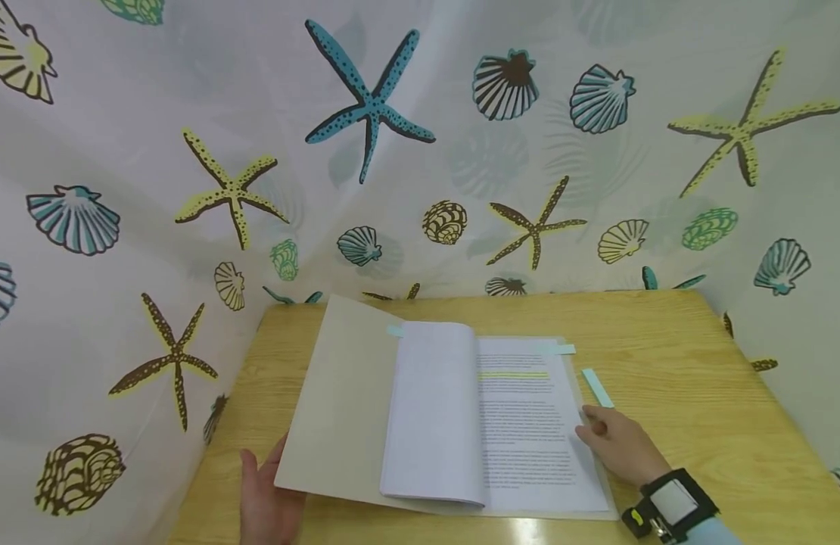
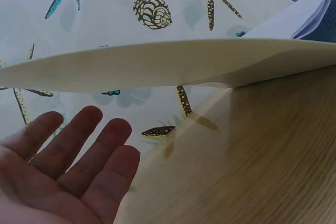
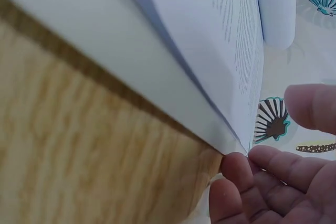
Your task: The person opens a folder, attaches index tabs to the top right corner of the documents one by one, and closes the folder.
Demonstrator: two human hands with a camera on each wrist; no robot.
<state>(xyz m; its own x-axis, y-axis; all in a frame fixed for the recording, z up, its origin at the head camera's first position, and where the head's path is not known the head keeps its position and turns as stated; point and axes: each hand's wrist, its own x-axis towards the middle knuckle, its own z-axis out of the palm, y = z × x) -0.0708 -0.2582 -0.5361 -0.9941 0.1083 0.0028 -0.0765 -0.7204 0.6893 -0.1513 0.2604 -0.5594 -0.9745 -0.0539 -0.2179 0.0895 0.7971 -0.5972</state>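
A booklet (image 1: pixel 529 439) with a beige cover (image 1: pixel 338 409) lies spread on the table. Its cover tilts up at the left, and a blank white page (image 1: pixel 434 416) curls over toward it. On the printed right page one line carries a yellow highlight (image 1: pixel 511 375). My left hand (image 1: pixel 273 492) is palm up at the cover's lower left edge, partly hidden behind it; its fingers (image 2: pixel 113 135) extend below the cover in the left wrist view. My right hand (image 1: pixel 620 443) touches the booklet's right edge with its fingertips (image 3: pixel 239 166), thumb held apart.
Pale blue sticky tabs (image 1: pixel 563 349) stick out from the pages, and a pale blue strip (image 1: pixel 598 388) lies to the right of the booklet. Behind the wooden table (image 1: pixel 706 393) hangs a curtain (image 1: pixel 420 91) printed with shells and starfish.
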